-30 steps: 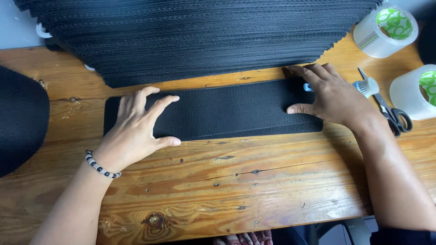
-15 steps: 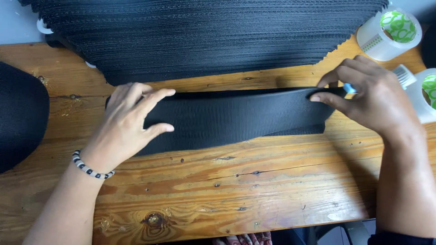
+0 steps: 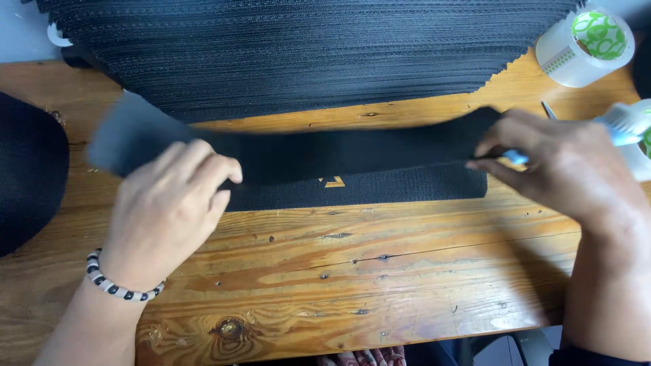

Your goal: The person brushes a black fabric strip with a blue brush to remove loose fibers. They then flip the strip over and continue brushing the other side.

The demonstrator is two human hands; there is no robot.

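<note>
A black fabric strip (image 3: 352,152) is lifted off the wooden table (image 3: 380,285), above another strip (image 3: 380,191) with a small yellow mark. Left hand (image 3: 169,213) pinches its blurred left end, right hand (image 3: 566,169) its right. Keeping both ends level and taut would likely prevent twisting.

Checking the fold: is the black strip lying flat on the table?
No, both hands hold the black strip lifted, its left end raised.

Two hands (image 3: 166,213), one black fabric strip (image 3: 339,156), two tape rolls (image 3: 586,47), one fabric stack (image 3: 305,54)
</note>
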